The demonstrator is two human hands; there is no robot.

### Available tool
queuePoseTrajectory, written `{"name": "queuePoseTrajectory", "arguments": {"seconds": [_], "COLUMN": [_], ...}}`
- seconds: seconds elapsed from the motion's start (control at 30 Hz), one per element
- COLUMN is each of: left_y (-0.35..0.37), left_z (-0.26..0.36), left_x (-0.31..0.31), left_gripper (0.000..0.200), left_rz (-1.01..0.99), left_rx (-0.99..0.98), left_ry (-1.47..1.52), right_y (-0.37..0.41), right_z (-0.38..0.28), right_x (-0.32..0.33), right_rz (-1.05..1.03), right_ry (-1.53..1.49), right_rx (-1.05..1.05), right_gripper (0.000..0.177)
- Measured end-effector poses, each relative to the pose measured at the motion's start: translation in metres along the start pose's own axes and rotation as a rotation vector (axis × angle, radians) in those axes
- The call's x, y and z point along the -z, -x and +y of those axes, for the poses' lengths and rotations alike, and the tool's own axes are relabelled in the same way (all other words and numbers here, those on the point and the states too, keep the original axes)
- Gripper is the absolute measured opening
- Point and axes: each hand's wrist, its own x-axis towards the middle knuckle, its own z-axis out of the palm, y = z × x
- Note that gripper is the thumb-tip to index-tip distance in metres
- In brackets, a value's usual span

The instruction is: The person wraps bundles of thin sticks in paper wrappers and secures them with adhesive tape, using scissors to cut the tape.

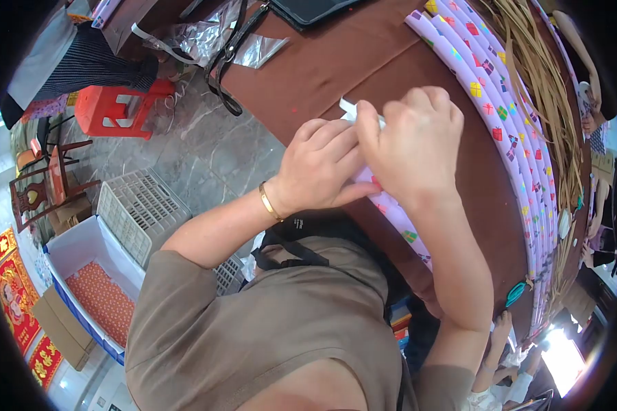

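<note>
Brown cloth [363, 61] spread rightward; left hand [317, 164] clasped patterned roll [396, 214], fingers together; right hand [421, 140] seemingly pinched white strip [348, 107], best kept taut.

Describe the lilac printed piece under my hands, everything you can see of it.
The lilac printed piece looks like wrapping paper, long and narrow, with small red and green gift motifs. It slants from beneath the hands toward your body, along the near side of the brown tablecloth. Your left hand has its thumb against it; your right hand, curled above, hides more. Beyond them shows a white strip, perhaps part of it. Its full length is hidden.
</note>
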Motion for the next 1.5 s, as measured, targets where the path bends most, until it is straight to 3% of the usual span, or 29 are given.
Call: {"name": "queuePoseTrajectory", "arguments": {"seconds": [0.27,0.9,0.97,1.13,1.3,1.37,1.5], "left_y": [-0.002,0.001,0.001,-0.001,-0.005,-0.004,-0.003], "left_z": [0.000,0.002,0.002,0.002,0.002,0.002,0.001], "left_x": [-0.003,-0.003,-0.003,-0.003,-0.002,-0.003,-0.005], "left_gripper": [0.049,0.056,0.056,0.056,0.050,0.050,0.051], "left_rz": [0.004,-0.079,-0.074,-0.054,-0.016,0.001,0.034], "left_rx": [0.029,0.089,0.092,0.095,0.091,0.089,0.084], "left_ry": [0.027,0.031,0.032,0.035,0.040,0.037,0.036], "right_y": [0.022,0.010,0.003,0.003,-0.004,-0.010,-0.013], "right_z": [0.011,0.025,0.033,0.022,0.008,0.002,-0.005], "right_x": [0.005,0.022,0.030,0.026,0.014,0.005,-0.002], "right_rz": [0.020,-0.018,0.054,-0.030,-0.130,0.027,0.001], "right_ry": [0.163,0.165,0.061,-0.046,-0.197,-0.176,0.091], "right_rx": [-0.018,-0.100,-0.169,-0.145,-0.179,-0.119,-0.097], "right_gripper": [0.039,0.036,0.041,0.040,0.028,0.031,0.032]}}
